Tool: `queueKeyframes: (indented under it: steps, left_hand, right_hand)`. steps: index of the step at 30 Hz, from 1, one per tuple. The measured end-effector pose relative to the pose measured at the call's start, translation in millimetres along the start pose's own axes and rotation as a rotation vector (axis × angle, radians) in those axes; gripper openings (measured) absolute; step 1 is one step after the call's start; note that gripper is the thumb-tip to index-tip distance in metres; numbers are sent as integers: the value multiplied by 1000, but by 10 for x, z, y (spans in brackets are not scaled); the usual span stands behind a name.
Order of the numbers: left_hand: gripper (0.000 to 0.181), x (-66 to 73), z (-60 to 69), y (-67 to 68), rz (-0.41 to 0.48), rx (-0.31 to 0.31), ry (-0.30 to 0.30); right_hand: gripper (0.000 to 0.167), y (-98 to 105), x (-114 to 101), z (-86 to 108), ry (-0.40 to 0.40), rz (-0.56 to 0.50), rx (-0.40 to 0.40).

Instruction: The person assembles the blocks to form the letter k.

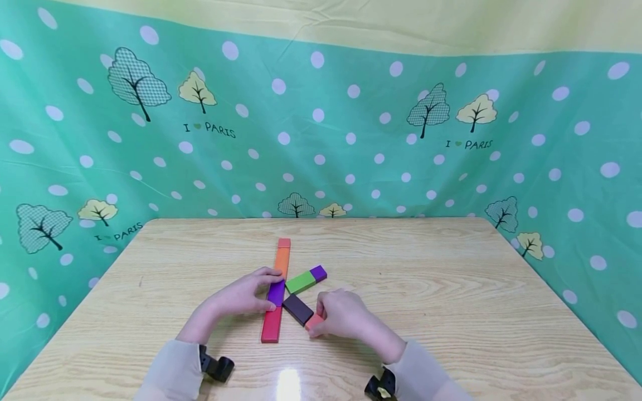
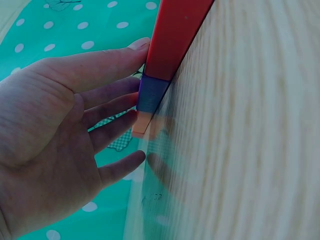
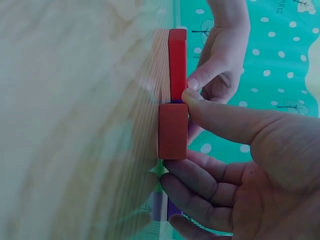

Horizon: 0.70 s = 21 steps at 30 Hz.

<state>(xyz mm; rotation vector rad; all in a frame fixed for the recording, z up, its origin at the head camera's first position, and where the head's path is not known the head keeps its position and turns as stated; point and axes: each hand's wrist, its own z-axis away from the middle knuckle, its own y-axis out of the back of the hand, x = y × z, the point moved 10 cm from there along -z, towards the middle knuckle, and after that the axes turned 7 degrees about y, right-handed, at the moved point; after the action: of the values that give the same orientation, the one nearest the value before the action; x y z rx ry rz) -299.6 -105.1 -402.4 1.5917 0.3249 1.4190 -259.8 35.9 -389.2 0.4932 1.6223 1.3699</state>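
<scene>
Several coloured blocks lie flat on the wooden table, laid in a shape like the letter K. Its long row has a small coral block, an orange block [image 1: 282, 260], a purple block [image 1: 276, 293] and a red block [image 1: 271, 326]. My left hand [image 1: 244, 292] rests its fingertips and thumb along the purple block, fingers fairly straight in the left wrist view. Between thumb and fingers, my right hand [image 1: 346, 314] pinches a small coral block [image 3: 173, 131] at the lower end of a dark block [image 1: 298, 309]. A green block [image 1: 301, 282] slants up to a small purple block [image 1: 318, 273].
The light wooden table [image 1: 451, 289] extends around the blocks on every side. Behind it hangs a green curtain [image 1: 341, 122] with white dots and printed trees. Black wrist cameras sit on both sleeves, the left camera [image 1: 220, 367] near the table's front.
</scene>
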Motion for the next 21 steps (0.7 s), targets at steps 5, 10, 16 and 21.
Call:
queueKeyframes:
  steps: [5,10,16,21]
  left_hand:
    - [60,-2,3,4,0,1,5]
    - [60,3,2,6,2,1,2]
    - [60,-4,-4,2,1,-1,-1]
    - [61,-11,-5,-6,2,-4,-2]
  right_hand:
    - [34,-2,-6,-7,-8,2,17]
    - [34,-13,-4,-12,-19,-3,20]
    - [33,-13,-7,-14,-19,-6,19]
    - [33,-17,-8,-13,-10,-9,14]
